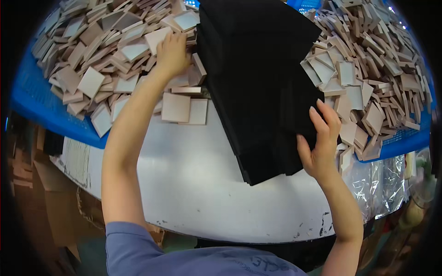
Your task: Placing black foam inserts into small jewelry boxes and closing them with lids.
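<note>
A tall stack of black, flat, cloth-like pieces (262,87) leans across the middle of the table, its near end tapering to a corner. Against its right edge rests my right hand (322,142), fingers apart, thumb and fingertips touching the black material. My left hand (174,55) is in the left heap of small pale box halves (99,50), just left of the stack. Its fingers curl down beside a pale square piece (157,39); what they grip is hidden. Below that hand, a square pale box piece (175,107) overlaps another shallow one (198,112) on the tabletop.
A blue plastic basket (55,117) holds the left heap, and another blue basket (400,142) holds a similar heap at right. Clear plastic bags (380,184) lie at the right of the white table (198,184). Cardboard (50,202) stands below the table's left edge.
</note>
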